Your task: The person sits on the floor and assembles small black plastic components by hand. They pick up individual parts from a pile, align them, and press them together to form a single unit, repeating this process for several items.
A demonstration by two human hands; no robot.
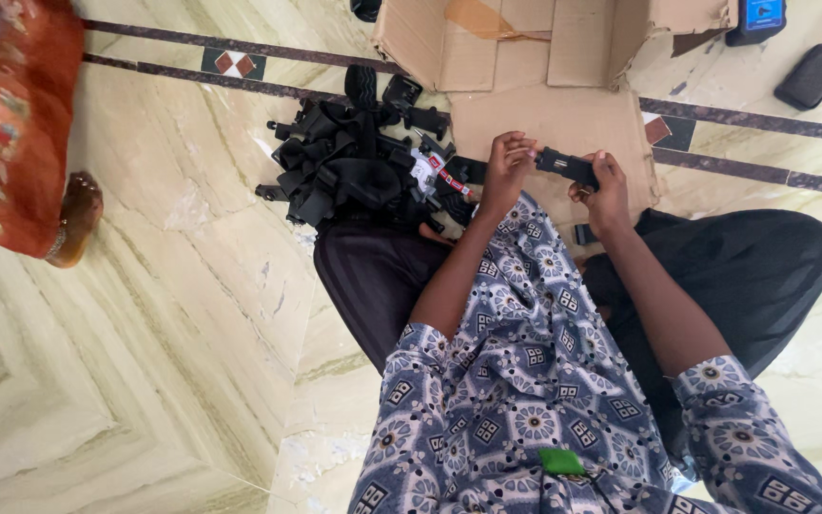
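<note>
A small black part [566,167] is pinched between the left hand [506,171] and right hand [604,193], upper centre. A heap of black parts [354,162] lies just left; bare floor [164,343] is seen lower left.

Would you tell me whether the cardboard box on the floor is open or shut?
Open: the cardboard box has its flaps spread outward and one panel lying flat on the floor.

Both hands — left [506,167], right [606,190] — grip a black part [566,167].

Both forearms stretch forward, bare below patterned sleeves. Left hand [506,169] has fingers curled in, wrist bent down; right hand [603,195] closes in a pinch, knuckles up, hands near each other.
</note>
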